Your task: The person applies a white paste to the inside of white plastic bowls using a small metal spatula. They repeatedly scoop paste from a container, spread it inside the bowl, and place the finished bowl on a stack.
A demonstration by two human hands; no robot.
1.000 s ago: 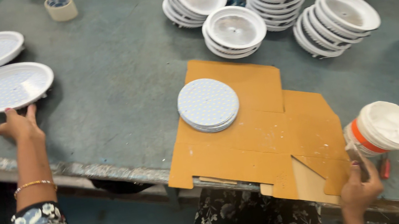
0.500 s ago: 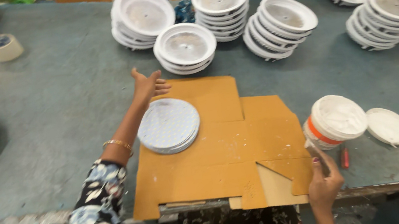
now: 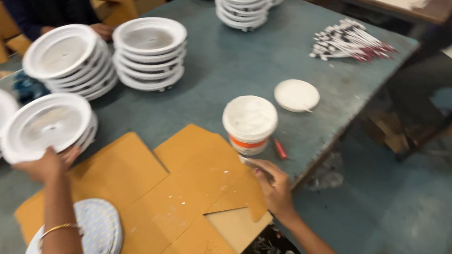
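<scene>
**Left hand at the near stack of white housings; right hand on the cardboard**

Working surface: a grey-green table (image 3: pixel 287 54) with a flattened brown cardboard sheet (image 3: pixel 158 201) laid over its near edge.

Item in hand: the nearest stack of white round housings (image 3: pixel 46 124), standing just beyond the far-left corner of the cardboard. The stack lies straight ahead of the left hand (image 3: pixel 47 165), on its far side. The housings are round and have no long axis; they sit flat, open face up.

Left hand: forearm extended away from the body, almost in line with the stack. The fingers reach the near rim of the top housing and curl onto it. Whether they have closed on the rim or only touch it cannot be told from this view. The left hand is much the nearer hand to the stack.

Right hand (image 3: pixel 273 184): resting on the right edge of the cardboard, fingers bent loosely, gripping nothing that can be seen. A white tub (image 3: pixel 250 123) stands just beyond it, with a loose white lid (image 3: pixel 296 94) nearby.

Also present: a pile of perforated white discs (image 3: pixel 94 237) on the cardboard, under the left forearm; more housing stacks (image 3: pixel 150 50) farther back; a bundle of wires (image 3: pixel 347 40) at the right.
</scene>
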